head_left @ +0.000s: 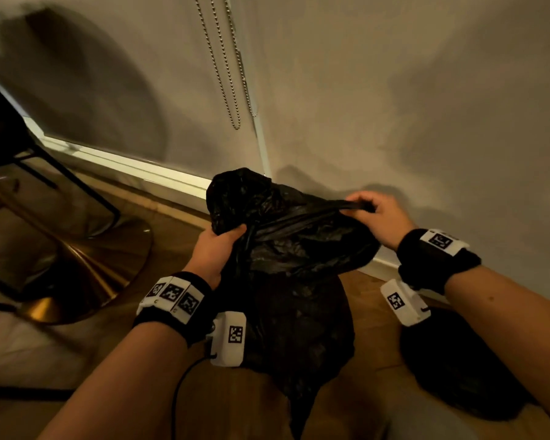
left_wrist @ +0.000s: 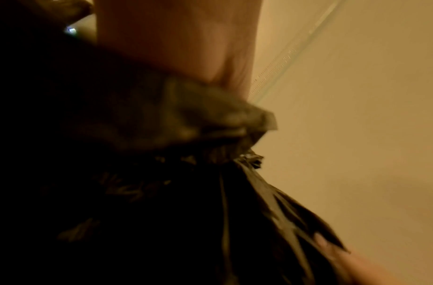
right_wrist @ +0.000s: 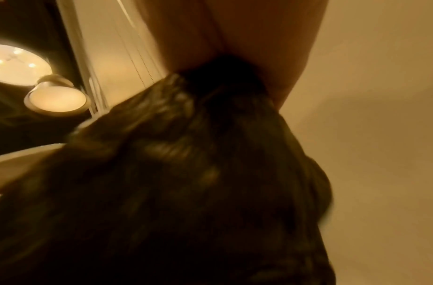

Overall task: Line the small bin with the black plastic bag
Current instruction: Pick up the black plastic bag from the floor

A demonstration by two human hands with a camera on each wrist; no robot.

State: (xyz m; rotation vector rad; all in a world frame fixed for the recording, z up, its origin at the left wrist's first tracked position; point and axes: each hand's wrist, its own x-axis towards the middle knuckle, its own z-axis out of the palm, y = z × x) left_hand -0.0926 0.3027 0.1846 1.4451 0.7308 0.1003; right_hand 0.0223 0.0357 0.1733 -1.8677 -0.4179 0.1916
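Note:
A crinkled black plastic bag (head_left: 286, 268) hangs between both hands in the head view, its body drooping toward the wooden floor. My left hand (head_left: 218, 246) grips a bunched edge of the bag on the left. My right hand (head_left: 370, 209) pinches the stretched rim on the right, pulling it taut. The bag (left_wrist: 186, 192) fills the lower left wrist view under my left hand (left_wrist: 181, 44). In the right wrist view the bag (right_wrist: 186, 183) bunches beneath my right hand (right_wrist: 247, 38). I cannot make out the small bin; the bag hides whatever is below it.
A grey wall corner with hanging bead chains (head_left: 226, 68) stands straight ahead. A gold round stand base (head_left: 86, 271) and black chair legs (head_left: 77, 185) sit at left on the wood floor. A dark rounded lump (head_left: 458, 363) lies at lower right.

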